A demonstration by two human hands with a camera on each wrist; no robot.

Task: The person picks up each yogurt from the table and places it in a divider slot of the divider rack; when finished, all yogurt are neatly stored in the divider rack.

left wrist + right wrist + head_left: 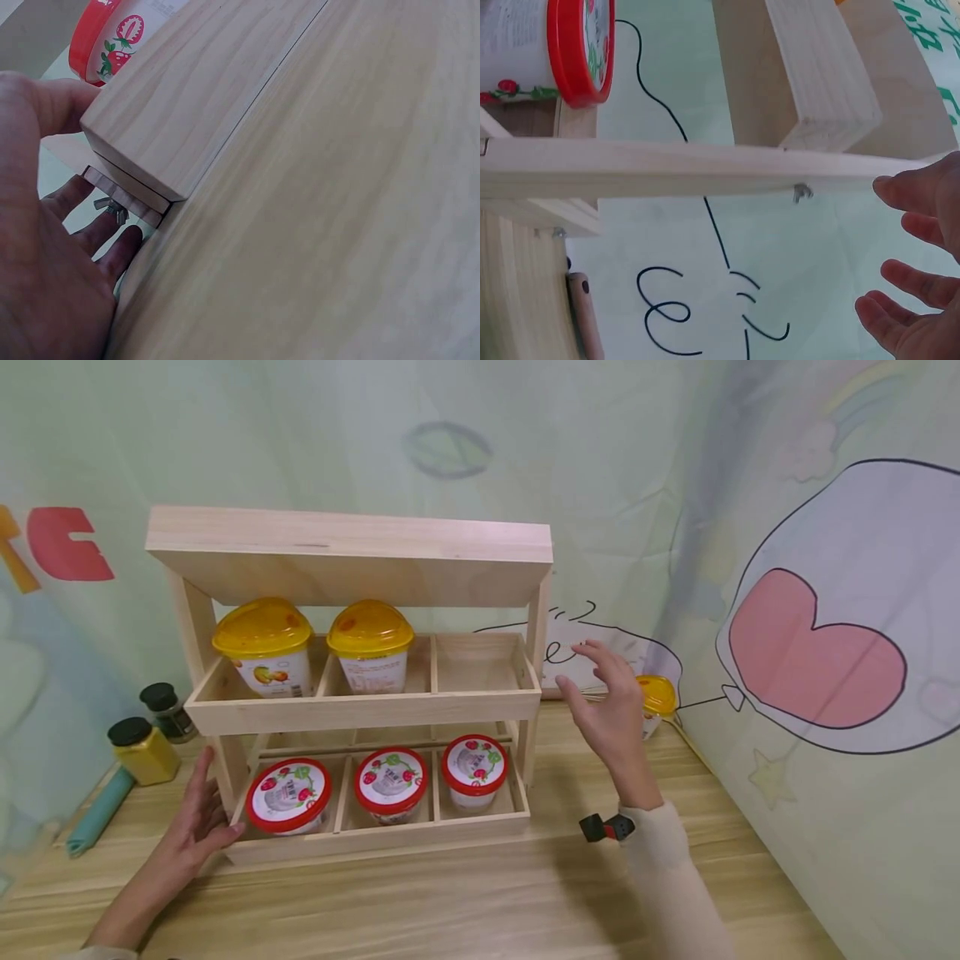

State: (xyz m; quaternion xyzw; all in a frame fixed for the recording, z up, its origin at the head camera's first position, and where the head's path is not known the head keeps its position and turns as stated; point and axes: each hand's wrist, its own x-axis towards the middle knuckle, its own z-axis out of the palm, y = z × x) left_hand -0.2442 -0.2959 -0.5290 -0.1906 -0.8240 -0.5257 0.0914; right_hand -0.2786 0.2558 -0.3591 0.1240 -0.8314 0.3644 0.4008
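Note:
A two-tier wooden rack (360, 712) with divided trays stands on the table. My left hand (197, 823) holds its lower left front corner, thumb at the tray's front and fingers along the side; in the left wrist view the fingers (120, 251) sit beside a wing nut. My right hand (611, 718) is raised by the rack's right post, fingers spread and nothing held. Two yellow-lidded cups (371, 652) fill the upper tray's left and middle compartments. Three red-rimmed strawberry tubs (392, 781) stand in the lower tray, one per compartment. Another yellow-lidded cup (657, 695) is partly hidden behind my right hand.
On the left are a black-capped jar of yellow contents (146, 752), a dark-capped jar (168, 714) and a teal roll (100, 814). A printed curtain (450, 410) hangs behind the table and along its right side.

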